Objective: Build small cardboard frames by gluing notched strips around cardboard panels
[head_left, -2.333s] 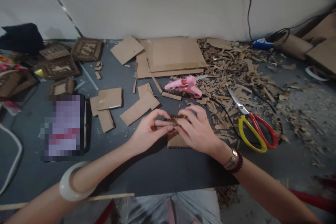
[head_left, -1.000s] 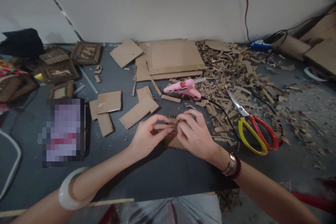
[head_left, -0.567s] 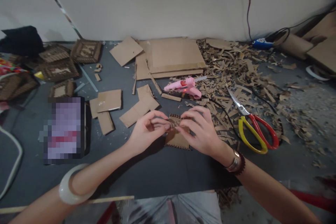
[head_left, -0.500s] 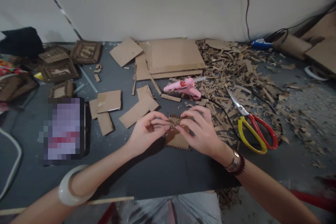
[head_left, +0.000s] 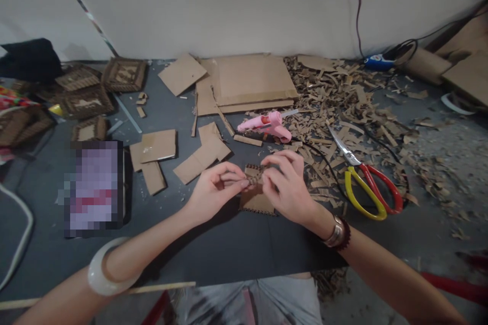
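Observation:
Both hands meet above a small cardboard piece (head_left: 256, 202) that lies on the dark table and has dark, ridged strips along its far and near edges. My left hand (head_left: 217, 189), with a white bangle on its forearm, pinches a small corrugated cardboard strip (head_left: 253, 181) between thumb and fingers. At the strip's other end is my right hand (head_left: 287, 188), thumb and forefinger closed together. Its other fingers are curled above. The fingertips partly cover the strip.
Beyond the hands lies a pink glue gun (head_left: 265, 126). Scissors (head_left: 364, 183) with red and yellow handles rest at right, beside a heap of cardboard scraps (head_left: 339, 96). Cut cardboard pieces (head_left: 202, 157) and a pixelated purple item (head_left: 95, 188) are at left. Large cardboard sheets (head_left: 251, 81) lie at the back.
My right hand's thumb and forefinger have drawn in closer together and its fingers have curled more. The left hand keeps its pinch nearly in place.

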Motion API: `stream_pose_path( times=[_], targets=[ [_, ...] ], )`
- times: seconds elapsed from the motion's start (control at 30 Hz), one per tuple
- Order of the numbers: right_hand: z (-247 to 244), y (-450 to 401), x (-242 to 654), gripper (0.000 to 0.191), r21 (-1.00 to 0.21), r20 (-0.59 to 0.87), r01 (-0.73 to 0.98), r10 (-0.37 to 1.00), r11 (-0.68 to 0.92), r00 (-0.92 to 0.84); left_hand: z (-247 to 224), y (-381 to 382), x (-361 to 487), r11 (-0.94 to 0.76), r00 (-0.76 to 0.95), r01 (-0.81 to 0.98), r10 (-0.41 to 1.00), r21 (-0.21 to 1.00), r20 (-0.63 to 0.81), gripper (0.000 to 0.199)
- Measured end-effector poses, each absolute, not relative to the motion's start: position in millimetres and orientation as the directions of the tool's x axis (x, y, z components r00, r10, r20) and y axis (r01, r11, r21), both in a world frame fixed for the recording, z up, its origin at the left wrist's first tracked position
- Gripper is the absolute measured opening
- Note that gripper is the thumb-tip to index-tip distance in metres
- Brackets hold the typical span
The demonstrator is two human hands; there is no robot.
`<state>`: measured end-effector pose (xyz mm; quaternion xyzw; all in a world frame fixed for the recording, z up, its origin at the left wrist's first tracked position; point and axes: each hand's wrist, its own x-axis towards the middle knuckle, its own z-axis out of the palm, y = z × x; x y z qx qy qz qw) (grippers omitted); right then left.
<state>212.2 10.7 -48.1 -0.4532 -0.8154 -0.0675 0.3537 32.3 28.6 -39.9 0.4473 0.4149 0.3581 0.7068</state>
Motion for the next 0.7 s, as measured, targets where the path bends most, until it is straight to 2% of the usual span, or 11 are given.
stream_pose_path(
  times=[0.13, 0.2, 0.27, 0.33, 0.37, 0.47, 0.53, 0.7],
  targets=[
    [-49.8, 20.7, 225.0, 0.018, -0.224, 0.688, 0.864, 0.701, 0.451, -0.188, -39.6, 30.2, 32.3, 0.376, 0.39, -0.171, 0.874, 0.911, -0.288, 0.034],
    [-48.1, 22.8, 229.3, 0.021, -0.247, 0.718, 0.851, 0.677, 0.463, -0.16, -39.0, 31.5, 31.5, 0.375, 0.393, -0.17, 0.874, 0.911, -0.286, 0.035],
    [-45.3, 21.3, 230.3, 0.023, -0.273, 0.742, 0.796, 0.645, 0.54, -0.183, -38.5, 32.8, 30.5, 0.363, 0.389, -0.172, 0.879, 0.916, -0.276, 0.036],
    [-42.6, 17.6, 229.0, 0.016, -0.272, 0.759, 0.746, 0.612, 0.608, -0.222, -38.5, 33.6, 29.6, 0.351, 0.377, -0.178, 0.887, 0.919, -0.266, 0.034],
    [-41.6, 15.7, 228.0, 0.012, -0.255, 0.764, 0.731, 0.595, 0.633, -0.25, -38.9, 33.9, 29.1, 0.347, 0.373, -0.181, 0.89, 0.92, -0.262, 0.033],
    [-41.7, 12.2, 225.5, 0.021, -0.177, 0.742, 0.705, 0.564, 0.687, -0.362, -41.3, 34.3, 28.1, 0.34, 0.382, -0.188, 0.89, 0.921, -0.25, 0.03],
    [-43.6, 11.8, 224.2, 0.018, -0.157, 0.706, 0.683, 0.565, 0.713, -0.427, -43.1, 34.4, 27.7, 0.334, 0.401, -0.188, 0.885, 0.924, -0.238, 0.027],
    [-47.4, 10.8, 219.5, 0.005, -0.213, 0.688, 0.634, 0.575, 0.744, -0.443, -43.1, 34.2, 28.7, 0.331, 0.464, -0.198, 0.861, 0.923, -0.209, 0.028]
  ],
)
